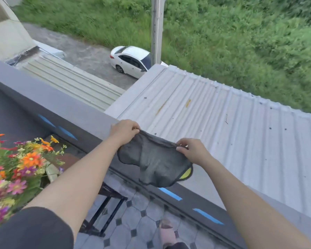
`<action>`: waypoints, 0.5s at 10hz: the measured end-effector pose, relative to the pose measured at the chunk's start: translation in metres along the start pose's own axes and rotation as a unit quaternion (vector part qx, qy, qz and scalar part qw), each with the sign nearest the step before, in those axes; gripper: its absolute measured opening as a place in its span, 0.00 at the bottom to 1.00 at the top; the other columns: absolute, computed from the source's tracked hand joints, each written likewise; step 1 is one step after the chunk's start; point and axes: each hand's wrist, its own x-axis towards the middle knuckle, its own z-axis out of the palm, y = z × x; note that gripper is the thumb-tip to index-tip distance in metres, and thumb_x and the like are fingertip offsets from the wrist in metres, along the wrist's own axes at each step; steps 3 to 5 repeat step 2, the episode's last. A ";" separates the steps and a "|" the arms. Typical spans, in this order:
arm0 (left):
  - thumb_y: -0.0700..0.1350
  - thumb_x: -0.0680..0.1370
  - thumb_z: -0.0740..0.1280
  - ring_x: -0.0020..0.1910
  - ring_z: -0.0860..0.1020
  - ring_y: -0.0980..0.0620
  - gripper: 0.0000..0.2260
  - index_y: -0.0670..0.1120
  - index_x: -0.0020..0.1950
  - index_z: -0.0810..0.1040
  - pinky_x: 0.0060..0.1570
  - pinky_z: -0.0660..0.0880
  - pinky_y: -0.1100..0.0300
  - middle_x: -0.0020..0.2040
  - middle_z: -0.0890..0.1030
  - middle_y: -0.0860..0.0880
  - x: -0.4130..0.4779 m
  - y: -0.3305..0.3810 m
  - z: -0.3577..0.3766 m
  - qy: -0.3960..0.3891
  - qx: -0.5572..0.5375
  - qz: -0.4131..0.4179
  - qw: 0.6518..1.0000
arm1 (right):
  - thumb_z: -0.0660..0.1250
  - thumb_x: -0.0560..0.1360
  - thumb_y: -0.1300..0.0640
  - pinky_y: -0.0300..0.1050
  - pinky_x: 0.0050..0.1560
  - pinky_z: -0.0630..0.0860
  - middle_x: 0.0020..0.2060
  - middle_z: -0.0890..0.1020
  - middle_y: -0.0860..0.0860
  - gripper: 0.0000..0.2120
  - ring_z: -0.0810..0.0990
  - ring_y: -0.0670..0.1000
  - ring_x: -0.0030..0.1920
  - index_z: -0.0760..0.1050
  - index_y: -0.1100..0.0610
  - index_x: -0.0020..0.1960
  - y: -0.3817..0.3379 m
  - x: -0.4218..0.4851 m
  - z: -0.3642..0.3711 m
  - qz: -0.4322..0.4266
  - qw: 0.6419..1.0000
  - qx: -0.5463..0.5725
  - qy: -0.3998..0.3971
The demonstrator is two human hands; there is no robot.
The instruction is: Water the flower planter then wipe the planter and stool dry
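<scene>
A dark grey cloth [154, 164] with a yellow patch hangs spread out over the top of the balcony wall [64, 105]. My left hand [123, 131] pinches its upper left corner and my right hand [192, 150] pinches its upper right corner. At the lower left stands the flower planter [51, 170] filled with orange, pink and purple flowers [16, 168]. It sits on a dark-legged stool [106, 203], mostly hidden behind my left arm.
The balcony floor [142, 221] has grey tiles with dark diamonds, and a foot shows near its bottom edge. Beyond the wall lie corrugated metal roofs [223, 123], a white car [131, 61], a pole and tall grass.
</scene>
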 end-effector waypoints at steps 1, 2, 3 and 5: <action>0.49 0.79 0.61 0.60 0.71 0.46 0.10 0.53 0.57 0.78 0.55 0.64 0.48 0.59 0.77 0.50 0.008 0.003 0.022 0.036 0.062 -0.013 0.997 | 0.65 0.79 0.56 0.45 0.58 0.73 0.57 0.83 0.54 0.12 0.79 0.54 0.58 0.79 0.57 0.61 0.013 0.015 0.004 -0.011 0.999 -0.038 -0.034; 0.49 0.79 0.61 0.62 0.70 0.45 0.13 0.50 0.61 0.76 0.55 0.66 0.49 0.60 0.76 0.49 0.009 0.001 0.025 0.067 0.035 -0.033 0.997 | 0.64 0.79 0.53 0.47 0.61 0.73 0.59 0.81 0.53 0.15 0.78 0.54 0.60 0.77 0.56 0.63 0.016 0.020 0.001 -0.003 0.998 -0.041 -0.048; 0.49 0.79 0.61 0.62 0.70 0.45 0.13 0.50 0.61 0.76 0.55 0.66 0.49 0.60 0.76 0.49 0.009 0.001 0.025 0.067 0.035 -0.033 0.997 | 0.64 0.79 0.53 0.47 0.61 0.73 0.59 0.81 0.53 0.15 0.78 0.54 0.60 0.77 0.56 0.63 0.016 0.020 0.001 -0.003 0.998 -0.041 -0.048; 0.49 0.79 0.61 0.62 0.70 0.45 0.13 0.50 0.61 0.76 0.55 0.66 0.49 0.60 0.76 0.49 0.009 0.001 0.025 0.067 0.035 -0.033 0.997 | 0.64 0.79 0.53 0.47 0.61 0.73 0.59 0.81 0.53 0.15 0.78 0.54 0.60 0.77 0.56 0.63 0.016 0.020 0.001 -0.003 0.998 -0.041 -0.048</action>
